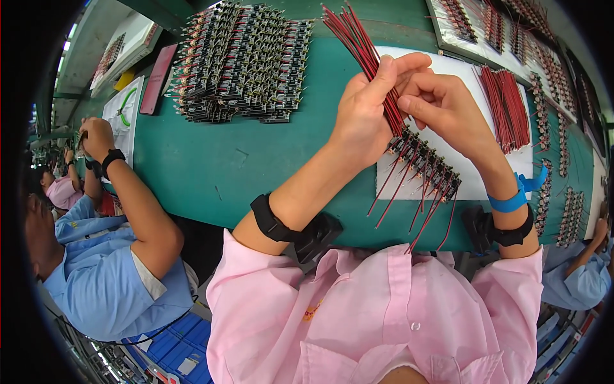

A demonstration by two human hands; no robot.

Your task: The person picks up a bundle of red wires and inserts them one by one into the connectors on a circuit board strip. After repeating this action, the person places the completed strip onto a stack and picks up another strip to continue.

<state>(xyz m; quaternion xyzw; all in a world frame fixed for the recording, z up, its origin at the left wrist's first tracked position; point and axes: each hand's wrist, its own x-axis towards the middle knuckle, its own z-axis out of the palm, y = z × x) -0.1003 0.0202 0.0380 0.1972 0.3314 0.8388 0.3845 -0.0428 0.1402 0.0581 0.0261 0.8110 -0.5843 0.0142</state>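
My left hand [363,112] is closed around a bundle of thin red and black wires [354,40], which slants up and away past the thumb. Close against it, my right hand [444,105] has its fingers curled and its thumb and forefinger pinched at the bundle's lower part; what they grip is too small to make out. Just below both hands, a row of small dark circuit boards [427,165] lies on a white foam sheet [470,187]. Several red wires stick out from the row toward me, some past the sheet's near edge.
A tall stack of circuit boards [243,67] stands at the back left of the green table [192,166], beside a dark red flat case [157,79]. Another wire bundle [504,109] lies right of my hands. Board rows [571,216] line the right. Co-workers sit on both sides.
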